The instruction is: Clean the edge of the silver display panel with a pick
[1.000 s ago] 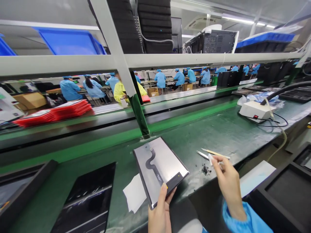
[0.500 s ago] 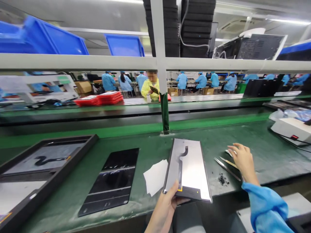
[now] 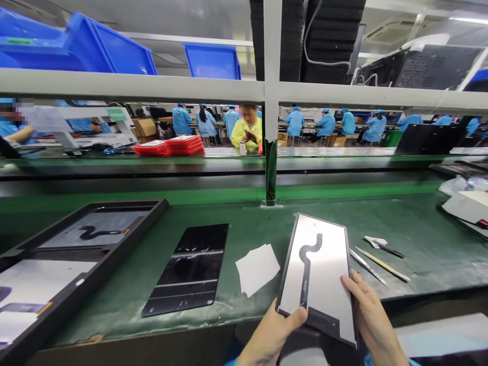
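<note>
A display panel (image 3: 324,269) with a silvery back and a black curved ribbon cable is tilted up at the bench's front edge. My left hand (image 3: 272,328) grips its lower left corner, thumb across the base of the cable. On the right edge, my right hand (image 3: 368,305) is closed round the panel with the thumb on its back. Just right of it lie tweezers (image 3: 368,267), a yellowish stick tool (image 3: 383,264) and a black-handled tool (image 3: 389,248) with a white end. White paper sheets (image 3: 257,269) lie to the left.
A glossy black panel (image 3: 186,269) lies left of the paper. At far left, a black tray (image 3: 86,277) holds more display panels. A post (image 3: 271,173) rises behind the bench. Red trays (image 3: 183,145), a white device (image 3: 470,211) and co-workers in blue stand or sit farther away.
My right hand has come from the tools to the panel's right edge and taken hold of it. The panel has shifted right in view, and the camera has turned slightly.
</note>
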Available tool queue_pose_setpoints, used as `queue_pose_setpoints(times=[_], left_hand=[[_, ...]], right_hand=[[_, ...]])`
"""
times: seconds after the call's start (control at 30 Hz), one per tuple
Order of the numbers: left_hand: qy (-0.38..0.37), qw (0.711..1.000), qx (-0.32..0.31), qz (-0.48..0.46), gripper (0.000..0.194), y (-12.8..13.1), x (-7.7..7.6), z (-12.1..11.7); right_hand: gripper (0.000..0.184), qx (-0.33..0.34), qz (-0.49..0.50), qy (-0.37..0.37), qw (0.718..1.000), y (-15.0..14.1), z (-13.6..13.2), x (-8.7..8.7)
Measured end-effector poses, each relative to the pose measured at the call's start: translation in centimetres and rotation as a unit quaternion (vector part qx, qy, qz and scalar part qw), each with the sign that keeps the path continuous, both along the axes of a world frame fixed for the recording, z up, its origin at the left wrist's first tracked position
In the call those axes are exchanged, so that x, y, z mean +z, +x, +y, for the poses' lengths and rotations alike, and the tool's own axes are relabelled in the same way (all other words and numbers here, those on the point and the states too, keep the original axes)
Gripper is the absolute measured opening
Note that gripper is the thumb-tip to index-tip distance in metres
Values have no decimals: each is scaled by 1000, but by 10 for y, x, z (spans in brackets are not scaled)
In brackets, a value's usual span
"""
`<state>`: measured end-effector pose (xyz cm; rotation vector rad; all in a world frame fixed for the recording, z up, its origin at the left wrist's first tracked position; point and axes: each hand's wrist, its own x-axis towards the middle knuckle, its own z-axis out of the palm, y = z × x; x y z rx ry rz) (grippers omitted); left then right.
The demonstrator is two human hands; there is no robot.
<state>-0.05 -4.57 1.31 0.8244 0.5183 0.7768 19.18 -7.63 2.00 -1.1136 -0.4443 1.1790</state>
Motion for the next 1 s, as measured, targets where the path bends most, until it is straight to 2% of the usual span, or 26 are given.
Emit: queue_pose_setpoints(times=[0.13,0.3,0.47,0.53,0.6,0.67,0.77,0.83,0.9,1.0], left_hand=[[48,996,-60,-38,74,-13,-7,-2],[36,995,-64,-63,83,-20,-20,-1],[86,988,-114,64,73,-28,-31,-4],[68,988,-94,98,63,-31,-30,-3],[39,994,-43,88,54,-34,-23,2],[1,999,14,52,56,-35,-12,10],[-22,999,25,39,67,-34,4,20],[-14,998,-2,68,58,-32,10,21],[-25,995,9,97,46,-29,10,16],[-82,985,112,101,43,-22,2,5]], right_hand=[[39,40,-5,19,999,1,2,-1],[41,51,0,14,999,-7,6,-3],[45,18,-11,-19,1000,-11,11,3],[44,18,-31,-29,999,-6,13,7],[43,27,-48,-45,997,1,15,11],[40,57,-71,-54,994,10,21,15],[35,185,-140,-29,972,18,35,22],[38,243,-165,-21,956,19,47,26],[42,241,-190,-15,952,22,61,30],[43,139,-249,13,958,33,70,32]])
